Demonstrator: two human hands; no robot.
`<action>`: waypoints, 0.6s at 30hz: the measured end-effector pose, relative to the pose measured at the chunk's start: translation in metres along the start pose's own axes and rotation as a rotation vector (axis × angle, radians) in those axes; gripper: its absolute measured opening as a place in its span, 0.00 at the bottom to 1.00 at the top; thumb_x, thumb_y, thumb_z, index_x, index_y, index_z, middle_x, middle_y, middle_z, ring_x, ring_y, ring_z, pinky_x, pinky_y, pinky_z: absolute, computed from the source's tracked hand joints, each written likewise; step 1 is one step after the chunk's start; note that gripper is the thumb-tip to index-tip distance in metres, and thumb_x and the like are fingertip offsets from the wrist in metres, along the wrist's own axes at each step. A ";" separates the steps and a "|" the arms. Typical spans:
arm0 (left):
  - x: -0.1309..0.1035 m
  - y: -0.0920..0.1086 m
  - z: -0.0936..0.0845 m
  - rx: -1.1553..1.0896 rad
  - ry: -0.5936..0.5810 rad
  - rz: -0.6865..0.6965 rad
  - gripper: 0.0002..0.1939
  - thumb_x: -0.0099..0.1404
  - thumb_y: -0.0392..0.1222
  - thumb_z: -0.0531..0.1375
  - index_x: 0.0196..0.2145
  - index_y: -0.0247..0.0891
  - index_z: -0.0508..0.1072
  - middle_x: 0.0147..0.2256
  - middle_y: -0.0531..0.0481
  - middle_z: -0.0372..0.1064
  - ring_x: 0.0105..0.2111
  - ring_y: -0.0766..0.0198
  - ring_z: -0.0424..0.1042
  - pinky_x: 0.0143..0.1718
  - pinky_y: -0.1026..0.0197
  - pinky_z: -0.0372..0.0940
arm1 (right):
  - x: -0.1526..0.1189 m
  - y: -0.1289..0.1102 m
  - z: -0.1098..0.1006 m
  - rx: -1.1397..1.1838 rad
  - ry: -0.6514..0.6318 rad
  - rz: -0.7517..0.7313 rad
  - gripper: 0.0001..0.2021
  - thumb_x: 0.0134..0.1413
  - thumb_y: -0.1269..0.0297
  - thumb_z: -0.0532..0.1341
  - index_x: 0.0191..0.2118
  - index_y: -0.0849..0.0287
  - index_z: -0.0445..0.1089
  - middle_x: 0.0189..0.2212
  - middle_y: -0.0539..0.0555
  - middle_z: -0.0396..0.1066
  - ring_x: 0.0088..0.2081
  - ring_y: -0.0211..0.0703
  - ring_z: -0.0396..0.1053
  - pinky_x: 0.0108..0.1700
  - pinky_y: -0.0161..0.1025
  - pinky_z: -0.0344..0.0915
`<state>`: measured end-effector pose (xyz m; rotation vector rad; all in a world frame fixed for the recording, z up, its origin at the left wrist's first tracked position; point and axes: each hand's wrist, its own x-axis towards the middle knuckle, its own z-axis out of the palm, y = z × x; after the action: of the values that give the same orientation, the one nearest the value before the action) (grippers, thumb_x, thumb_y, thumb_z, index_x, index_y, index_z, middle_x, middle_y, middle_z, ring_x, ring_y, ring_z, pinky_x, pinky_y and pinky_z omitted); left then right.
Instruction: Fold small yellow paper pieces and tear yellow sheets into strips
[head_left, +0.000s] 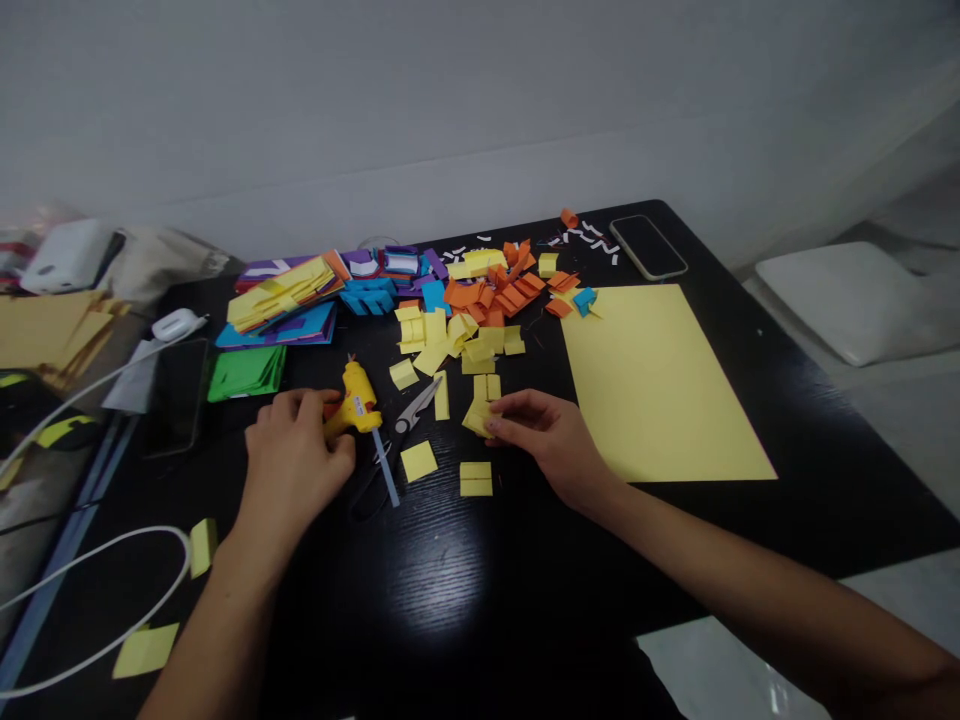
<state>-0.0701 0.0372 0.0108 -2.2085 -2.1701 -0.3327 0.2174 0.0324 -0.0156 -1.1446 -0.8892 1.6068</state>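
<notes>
My left hand is closed around the handle side of a yellow glue gun, whose nozzle points away from me; a clear glue stick sticks out of its back. My right hand pinches a small folded yellow paper piece between thumb and fingers. Scissors lie beside the glue gun with their blades partly over a narrow yellow strip. Nearer to me rest a square yellow piece and a creased yellow piece. Behind is a pile of orange folded pieces.
A large yellow sheet lies on the black table at right, with a phone behind it. Stacked coloured papers, green papers and another phone are at left. A white cable loops at front left.
</notes>
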 end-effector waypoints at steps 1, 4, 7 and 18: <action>-0.002 0.005 -0.002 -0.020 0.043 0.014 0.17 0.61 0.37 0.60 0.49 0.39 0.72 0.51 0.34 0.70 0.51 0.33 0.70 0.49 0.34 0.67 | 0.000 0.001 0.000 -0.018 -0.009 -0.014 0.14 0.41 0.59 0.78 0.35 0.55 0.78 0.32 0.50 0.79 0.35 0.42 0.78 0.47 0.46 0.78; -0.011 0.028 -0.009 -0.287 0.164 0.145 0.09 0.67 0.37 0.58 0.44 0.42 0.73 0.47 0.42 0.74 0.51 0.44 0.72 0.54 0.40 0.65 | -0.004 0.002 0.002 -0.063 -0.032 -0.071 0.15 0.41 0.60 0.79 0.36 0.54 0.77 0.33 0.50 0.79 0.37 0.42 0.78 0.47 0.43 0.77; -0.025 0.055 -0.010 -0.520 0.109 0.247 0.07 0.71 0.40 0.58 0.45 0.41 0.74 0.44 0.45 0.76 0.47 0.53 0.74 0.52 0.49 0.67 | -0.010 0.003 0.006 -0.112 -0.066 -0.108 0.15 0.44 0.60 0.78 0.37 0.54 0.76 0.34 0.50 0.79 0.38 0.42 0.78 0.45 0.41 0.77; -0.040 0.079 0.004 -0.887 -0.203 0.151 0.12 0.73 0.43 0.59 0.32 0.38 0.73 0.28 0.55 0.66 0.28 0.68 0.64 0.31 0.64 0.60 | -0.020 0.006 0.010 -0.144 -0.193 -0.120 0.19 0.48 0.59 0.76 0.44 0.56 0.75 0.36 0.51 0.79 0.38 0.41 0.79 0.44 0.39 0.76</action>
<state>0.0080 -0.0033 0.0101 -2.8957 -2.1771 -1.3335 0.2086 0.0115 -0.0123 -1.0243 -1.1937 1.5934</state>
